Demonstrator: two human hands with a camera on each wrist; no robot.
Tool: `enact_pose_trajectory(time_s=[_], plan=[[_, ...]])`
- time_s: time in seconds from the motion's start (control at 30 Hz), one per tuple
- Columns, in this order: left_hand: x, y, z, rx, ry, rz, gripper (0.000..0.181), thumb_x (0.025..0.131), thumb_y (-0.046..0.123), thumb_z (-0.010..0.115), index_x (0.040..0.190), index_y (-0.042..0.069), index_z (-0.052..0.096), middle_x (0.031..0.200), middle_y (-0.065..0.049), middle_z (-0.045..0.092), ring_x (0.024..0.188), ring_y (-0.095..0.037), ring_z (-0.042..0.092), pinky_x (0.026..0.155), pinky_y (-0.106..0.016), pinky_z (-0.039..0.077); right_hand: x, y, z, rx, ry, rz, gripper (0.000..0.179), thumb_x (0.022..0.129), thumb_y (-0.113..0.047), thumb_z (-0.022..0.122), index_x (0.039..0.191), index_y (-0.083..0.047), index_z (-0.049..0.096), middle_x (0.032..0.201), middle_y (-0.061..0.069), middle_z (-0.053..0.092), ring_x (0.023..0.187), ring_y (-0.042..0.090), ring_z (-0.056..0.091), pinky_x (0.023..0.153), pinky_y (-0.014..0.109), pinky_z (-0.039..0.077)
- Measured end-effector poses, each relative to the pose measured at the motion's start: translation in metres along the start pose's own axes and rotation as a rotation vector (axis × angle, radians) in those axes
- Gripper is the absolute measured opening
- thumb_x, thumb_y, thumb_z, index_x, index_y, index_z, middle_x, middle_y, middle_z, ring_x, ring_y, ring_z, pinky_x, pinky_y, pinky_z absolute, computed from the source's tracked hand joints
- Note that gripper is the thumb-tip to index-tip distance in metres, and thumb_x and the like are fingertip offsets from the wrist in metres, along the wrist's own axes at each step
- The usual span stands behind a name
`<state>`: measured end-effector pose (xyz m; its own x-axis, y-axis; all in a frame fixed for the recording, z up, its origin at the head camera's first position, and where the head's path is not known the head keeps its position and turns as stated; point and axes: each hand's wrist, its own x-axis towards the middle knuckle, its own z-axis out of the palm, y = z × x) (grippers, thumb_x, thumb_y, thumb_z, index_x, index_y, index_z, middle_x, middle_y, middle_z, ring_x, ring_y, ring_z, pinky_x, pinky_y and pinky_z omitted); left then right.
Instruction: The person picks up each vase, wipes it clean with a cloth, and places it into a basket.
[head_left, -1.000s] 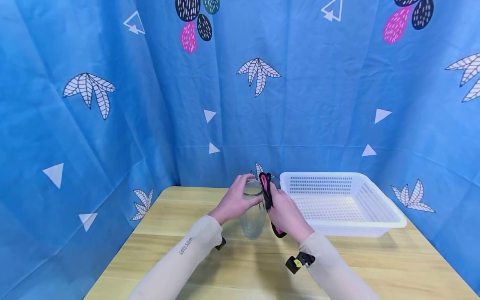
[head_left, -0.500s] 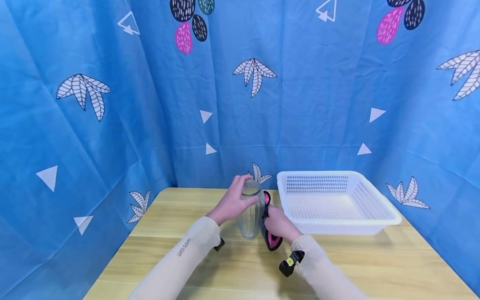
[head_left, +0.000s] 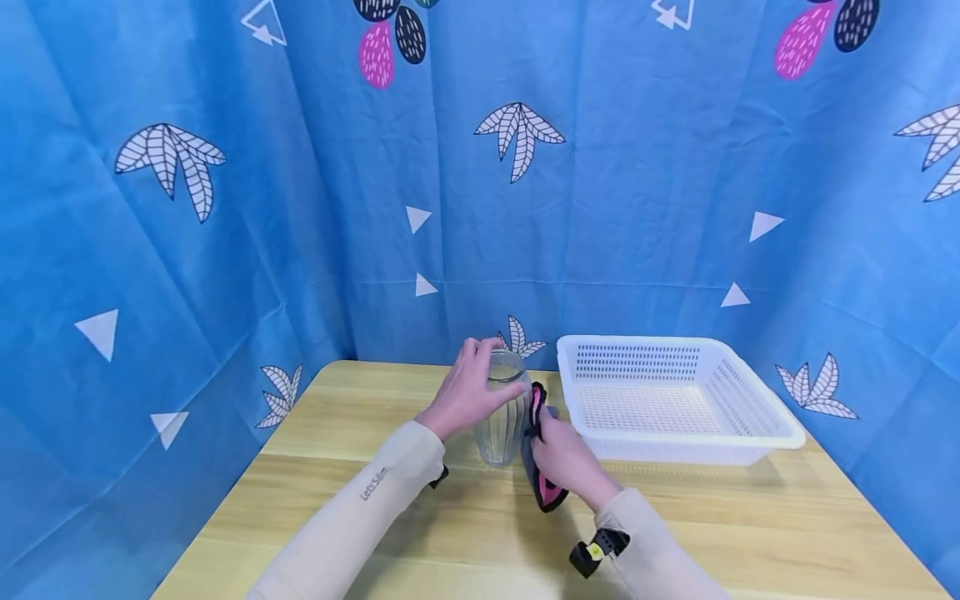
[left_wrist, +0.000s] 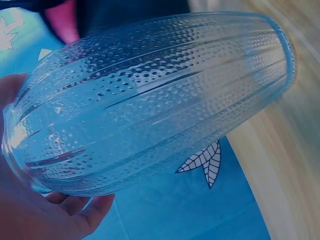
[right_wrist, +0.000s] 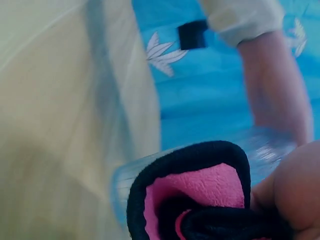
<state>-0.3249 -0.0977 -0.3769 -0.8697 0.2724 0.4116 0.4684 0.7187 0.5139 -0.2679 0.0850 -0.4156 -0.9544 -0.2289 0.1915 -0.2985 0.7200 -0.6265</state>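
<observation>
A clear glass vase [head_left: 498, 435] with ribbed, dimpled sides stands upright on the wooden table. My left hand [head_left: 469, 390] grips it near the top, with thumb and fingers around the neck. In the left wrist view the glass vase [left_wrist: 150, 100] fills the middle, its base towards the right. My right hand [head_left: 564, 454] holds a folded cloth, pink on one side and dark grey on the other, with black edging. This cloth [head_left: 531, 471] lies along the vase's right side. The right wrist view shows the folded cloth [right_wrist: 215, 182] up close, overlapping the vase.
A white perforated plastic basket [head_left: 675, 446] sits on the table to the right, close to my right hand. Blue patterned curtains [head_left: 637, 208] hang behind the table [head_left: 315, 483] and at both sides.
My right hand has brought the cloth down from the vase's rim to its side, and the cloth has turned slightly. The left hand keeps its hold on the vase.
</observation>
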Motion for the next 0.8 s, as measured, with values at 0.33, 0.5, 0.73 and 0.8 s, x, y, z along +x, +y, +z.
enact_pose_trajectory(time_s=[0.33,0.5,0.73,0.8], plan=[[0.001,0.001,-0.005,-0.087,-0.054,0.026,0.082,0.086,0.05,0.076,0.151,0.015,0.039,0.14,-0.01,0.047,0.122,-0.026,0.054,0.106,-0.046,0.045,-0.006,-0.032,-0.034,-0.075,0.208,-0.147,0.051,0.095,-0.002,0.053,0.146,0.001,0.046,0.103,0.017,0.067,0.087,0.025,0.065,0.072,0.043,0.054],[0.001,0.001,-0.006,-0.119,-0.078,0.031,0.08,0.088,0.045,0.076,0.152,0.017,0.038,0.144,-0.01,0.045,0.13,-0.028,0.051,0.109,-0.047,0.043,0.007,-0.032,-0.04,-0.074,0.219,-0.153,0.05,0.095,-0.003,0.055,0.145,-0.001,0.047,0.109,0.02,0.067,0.094,0.031,0.066,0.076,0.048,0.054],[0.0,0.002,-0.007,-0.135,-0.094,0.025,0.076,0.09,0.041,0.074,0.153,0.024,0.035,0.148,-0.007,0.042,0.136,-0.025,0.047,0.112,-0.047,0.04,0.034,-0.016,-0.03,-0.024,0.211,-0.156,0.054,0.089,0.004,0.062,0.142,-0.002,0.05,0.107,0.024,0.067,0.097,0.036,0.066,0.079,0.05,0.054],[-0.001,0.002,-0.008,-0.144,-0.096,0.023,0.074,0.091,0.038,0.073,0.153,0.025,0.036,0.148,-0.007,0.041,0.136,-0.025,0.047,0.112,-0.048,0.041,0.039,-0.012,-0.025,0.002,0.183,-0.127,0.053,0.088,0.006,0.06,0.139,-0.003,0.05,0.102,0.023,0.066,0.088,0.033,0.065,0.072,0.046,0.054]])
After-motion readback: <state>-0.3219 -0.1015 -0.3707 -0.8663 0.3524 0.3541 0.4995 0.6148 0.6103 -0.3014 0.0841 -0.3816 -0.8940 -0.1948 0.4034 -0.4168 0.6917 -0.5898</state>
